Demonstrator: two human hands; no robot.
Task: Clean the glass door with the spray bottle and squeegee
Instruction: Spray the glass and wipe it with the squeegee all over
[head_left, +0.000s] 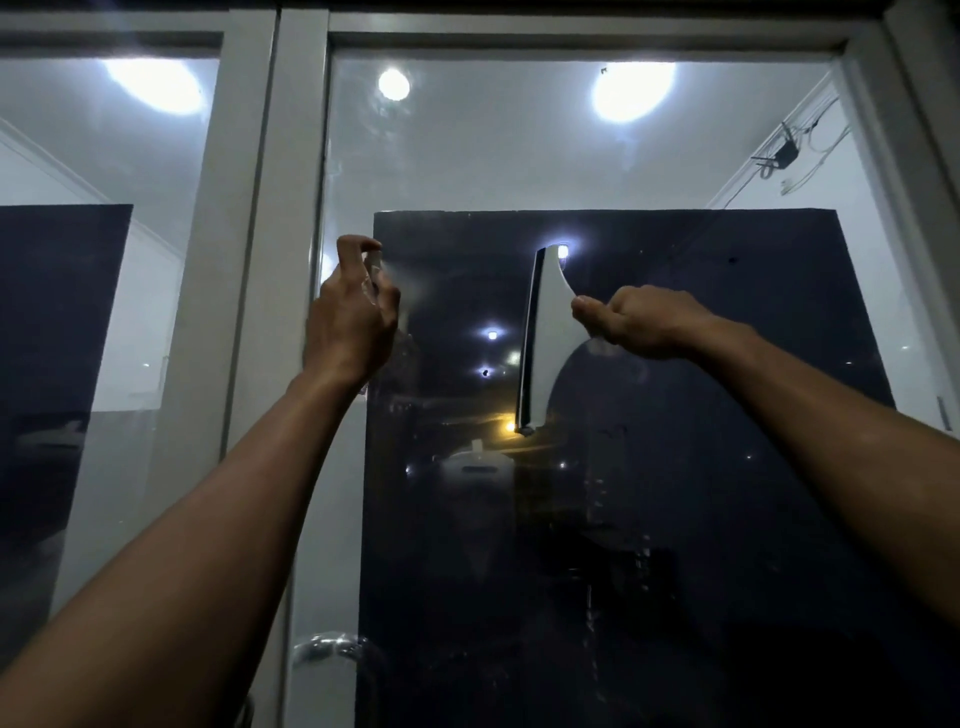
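Here the squeegee (540, 332) stands on end against the glass door (649, 467), its dark rubber edge on the left and running top to bottom, its white body flaring rightward into the handle. The right hand (641, 322) grips that handle from the right, fingers curled round it and thumb toward the blade, so the blade lies just left of the knuckles. Well to the left, at about the same height, the left hand (353, 317) holds a small clear spray bottle (372, 275), fingers wrapped round it and the forefinger hooked over its top; the bottle is mostly hidden by the hand. A faint mist shows on the glass just right of it. The white door frame (298, 208) rises beside the left hand, and a metal door handle (324, 649) shows low down. Ceiling lights (393, 84) glare in the glass above.
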